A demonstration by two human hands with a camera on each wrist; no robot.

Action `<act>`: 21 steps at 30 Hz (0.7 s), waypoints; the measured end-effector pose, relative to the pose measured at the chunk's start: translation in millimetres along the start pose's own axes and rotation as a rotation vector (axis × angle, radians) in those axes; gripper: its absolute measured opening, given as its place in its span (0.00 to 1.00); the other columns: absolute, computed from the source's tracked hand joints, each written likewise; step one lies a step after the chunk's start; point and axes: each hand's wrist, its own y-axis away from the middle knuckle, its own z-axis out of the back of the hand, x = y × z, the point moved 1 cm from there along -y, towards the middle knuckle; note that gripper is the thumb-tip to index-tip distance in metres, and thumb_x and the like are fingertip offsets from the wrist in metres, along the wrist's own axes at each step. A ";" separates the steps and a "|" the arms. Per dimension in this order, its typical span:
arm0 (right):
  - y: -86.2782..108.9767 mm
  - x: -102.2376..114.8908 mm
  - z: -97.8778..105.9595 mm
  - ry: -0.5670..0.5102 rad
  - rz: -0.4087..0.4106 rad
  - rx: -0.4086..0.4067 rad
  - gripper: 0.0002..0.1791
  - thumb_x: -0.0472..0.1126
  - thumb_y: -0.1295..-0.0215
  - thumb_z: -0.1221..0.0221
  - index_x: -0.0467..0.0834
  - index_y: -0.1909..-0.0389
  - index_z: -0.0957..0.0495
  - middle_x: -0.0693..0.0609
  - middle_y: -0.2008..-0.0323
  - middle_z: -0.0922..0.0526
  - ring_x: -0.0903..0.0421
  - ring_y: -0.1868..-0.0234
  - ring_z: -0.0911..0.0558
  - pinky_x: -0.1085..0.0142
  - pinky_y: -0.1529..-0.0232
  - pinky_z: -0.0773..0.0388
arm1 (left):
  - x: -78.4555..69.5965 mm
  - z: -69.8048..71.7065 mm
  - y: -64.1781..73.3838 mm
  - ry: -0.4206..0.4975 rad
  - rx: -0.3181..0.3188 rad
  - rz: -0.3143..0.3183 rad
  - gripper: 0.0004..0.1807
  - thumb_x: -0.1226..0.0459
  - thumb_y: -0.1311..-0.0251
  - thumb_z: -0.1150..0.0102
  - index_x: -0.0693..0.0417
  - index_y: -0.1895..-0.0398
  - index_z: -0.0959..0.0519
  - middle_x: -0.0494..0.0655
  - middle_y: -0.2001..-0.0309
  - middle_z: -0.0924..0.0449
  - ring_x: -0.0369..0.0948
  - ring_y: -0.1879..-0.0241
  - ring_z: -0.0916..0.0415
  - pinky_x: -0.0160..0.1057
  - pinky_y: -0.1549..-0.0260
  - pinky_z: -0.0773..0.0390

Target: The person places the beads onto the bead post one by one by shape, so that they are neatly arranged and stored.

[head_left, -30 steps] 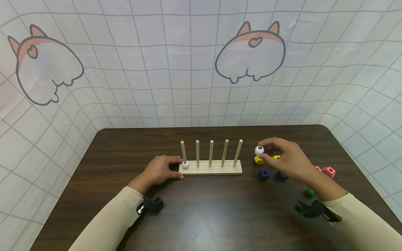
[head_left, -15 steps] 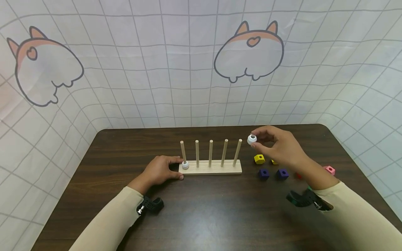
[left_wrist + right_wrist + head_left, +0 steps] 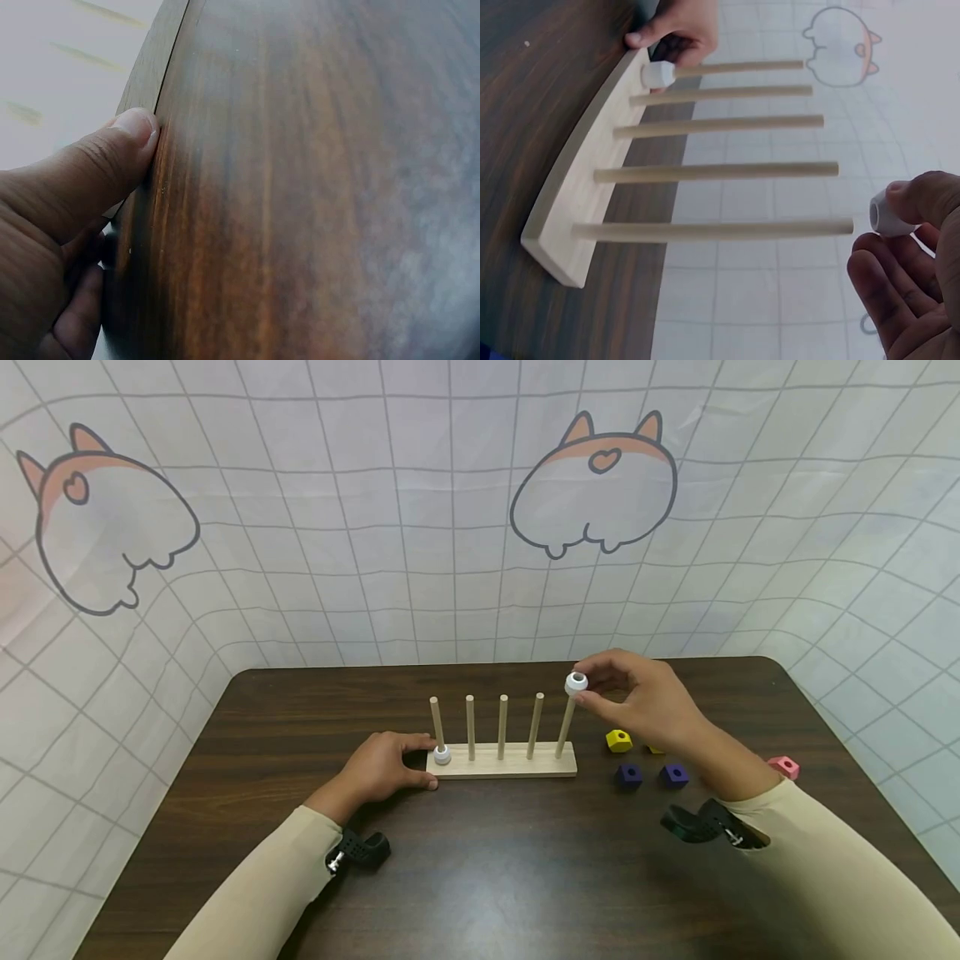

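A wooden peg stand with several upright pegs lies on the dark table. My left hand grips the stand's left end, the thumb against its front edge. On the leftmost peg a white bead sits down at the base. My right hand pinches a second white bead between thumb and fingers at the top of the rightmost peg. In the right wrist view, the hole of this held bead faces the peg's tip, with a small gap between them.
Right of the stand lie a yellow bead and two dark purple beads. Another yellow bead is partly hidden by my right hand. Farther right is a pink bead. A white checked curtain hangs behind the table.
My right hand has lifted the white bead and carried it leftward from above the yellow beads to the rightmost peg's top. My left hand stays at the stand's end.
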 end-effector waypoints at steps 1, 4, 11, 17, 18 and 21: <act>-1.2 1.1 -1.1 -0.003 0.005 0.001 0.15 0.37 0.35 0.29 0.42 0.49 0.18 0.53 0.56 0.13 0.58 0.58 0.14 0.67 0.57 0.20 | -0.2 0.2 -0.1 -0.001 0.001 -0.001 0.35 0.49 0.51 0.19 0.45 0.37 0.17 0.50 0.40 0.18 0.53 0.38 0.24 0.55 0.41 0.25; -4.6 3.3 -4.6 -0.009 0.015 0.007 0.17 0.36 0.37 0.28 0.42 0.49 0.19 0.53 0.56 0.13 0.58 0.58 0.14 0.64 0.56 0.19 | -0.6 0.9 -0.3 -0.004 0.002 0.000 0.35 0.49 0.51 0.20 0.45 0.37 0.17 0.50 0.40 0.18 0.54 0.38 0.24 0.55 0.41 0.25; -10.9 10.0 -9.8 -0.067 0.041 0.010 0.16 0.36 0.36 0.29 0.41 0.48 0.19 0.53 0.57 0.13 0.58 0.57 0.14 0.53 0.55 0.18 | -0.8 1.1 -0.4 -0.001 -0.002 -0.002 0.35 0.49 0.51 0.19 0.45 0.37 0.17 0.50 0.40 0.18 0.54 0.38 0.24 0.56 0.41 0.25; -17.9 16.1 -15.7 -0.088 0.048 0.011 0.16 0.38 0.36 0.29 0.44 0.49 0.18 0.56 0.57 0.13 0.59 0.57 0.14 0.58 0.55 0.19 | -1.4 1.4 -0.3 0.000 -0.002 -0.003 0.35 0.50 0.51 0.19 0.46 0.37 0.17 0.50 0.41 0.18 0.53 0.38 0.24 0.55 0.41 0.25; -19.0 17.2 -17.3 -0.089 0.052 0.013 0.16 0.37 0.36 0.28 0.44 0.49 0.18 0.56 0.57 0.13 0.60 0.58 0.14 0.58 0.55 0.19 | -1.4 1.5 -0.3 0.000 -0.002 -0.003 0.35 0.50 0.51 0.19 0.46 0.37 0.17 0.50 0.41 0.18 0.53 0.38 0.23 0.55 0.41 0.25; -21.7 21.2 -22.2 -0.088 0.063 0.019 0.16 0.36 0.37 0.28 0.43 0.50 0.18 0.55 0.57 0.13 0.59 0.58 0.14 0.59 0.57 0.18 | -1.3 1.3 -0.3 0.003 -0.005 -0.005 0.35 0.50 0.51 0.19 0.46 0.38 0.17 0.50 0.41 0.17 0.53 0.39 0.23 0.55 0.41 0.25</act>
